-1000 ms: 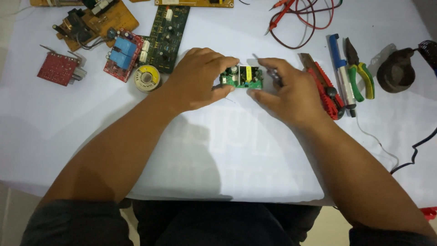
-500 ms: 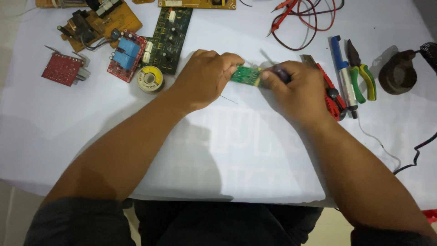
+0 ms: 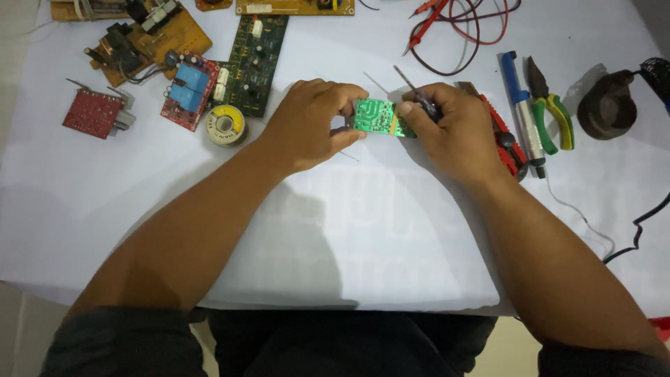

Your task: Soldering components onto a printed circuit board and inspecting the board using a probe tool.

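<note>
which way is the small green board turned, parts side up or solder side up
Solder side up: the small green board, held between left hand and right hand, shows flat traces.

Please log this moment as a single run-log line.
left hand: holds small green circuit board | right hand: holds board's other end plus thin tool | board: solder side up | nearby: solder spool, pliers

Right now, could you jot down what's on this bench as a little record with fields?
left hand: grips the left edge of a small green circuit board, tilted up on edge
right hand: pinches the board's right edge and holds a slim screwdriver
beside left hand: solder spool, red relay board
beside right hand: red-handled cutter, green-handled pliers
surface: white table
</note>
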